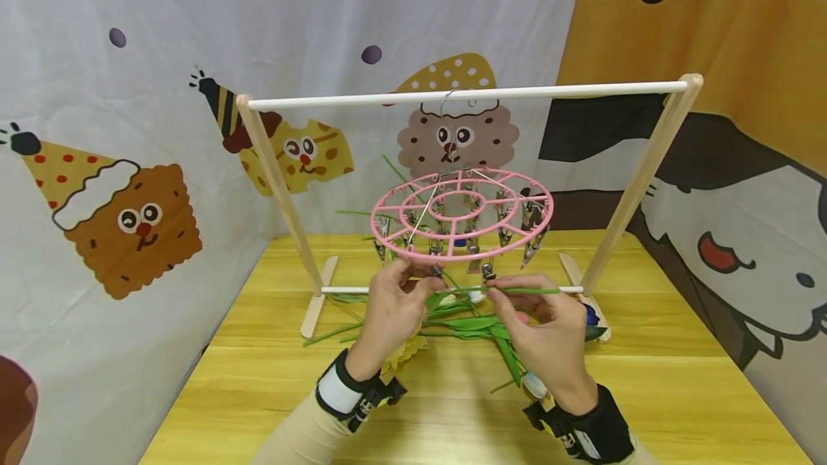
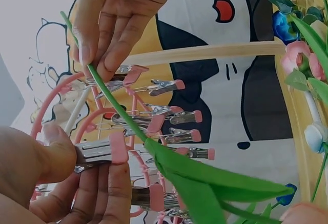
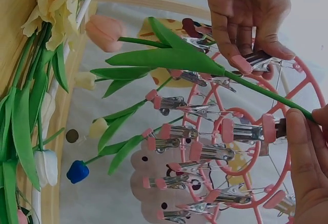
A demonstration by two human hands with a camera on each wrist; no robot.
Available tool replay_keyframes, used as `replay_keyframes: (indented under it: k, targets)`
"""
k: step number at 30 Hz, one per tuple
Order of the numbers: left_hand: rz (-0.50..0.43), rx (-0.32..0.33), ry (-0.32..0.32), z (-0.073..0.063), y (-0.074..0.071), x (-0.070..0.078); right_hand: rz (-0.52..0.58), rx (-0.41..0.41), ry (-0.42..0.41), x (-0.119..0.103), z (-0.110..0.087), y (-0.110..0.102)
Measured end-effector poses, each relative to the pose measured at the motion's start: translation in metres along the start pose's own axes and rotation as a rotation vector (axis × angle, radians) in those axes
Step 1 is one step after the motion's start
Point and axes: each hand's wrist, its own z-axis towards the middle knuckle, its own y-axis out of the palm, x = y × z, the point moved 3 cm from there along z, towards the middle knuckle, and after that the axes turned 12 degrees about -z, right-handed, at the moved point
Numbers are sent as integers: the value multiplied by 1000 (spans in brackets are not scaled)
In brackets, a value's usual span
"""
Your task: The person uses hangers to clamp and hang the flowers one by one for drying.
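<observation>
In the left wrist view my left hand pinches a metal clip with a pink tip between thumb and fingers. My right hand pinches the bare end of a green stem. That stem belongs to a peach-pink tulip, whose leaves pass close by the held clip in the right wrist view. Both hands are just below the near rim of a round pink clip hanger. Several other clips dangle from its rings. Blue and cream tulips hang among those clips.
The hanger is hooked on the white top bar of a wooden-legged rack. Below, on the yellow wood-grain table, lie more artificial flowers, including a yellow bloom, a white tulip and a blue flower. A cartoon-printed curtain stands behind.
</observation>
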Motion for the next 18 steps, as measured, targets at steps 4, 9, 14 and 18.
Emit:
replay_keyframes:
  k: [4,9,14,18]
  targets:
    - [8,22,25,3,0,-1,31,15,-6,1,-1,-1]
    - [-11,35,66,5,-1,-1,80,19,0,3,-3,-2]
    - [-48,71,91,7,0,-2,131,24,2,4,-3,-2]
    - [-53,104,93,7,1,-2,136,31,11,4,-4,-1]
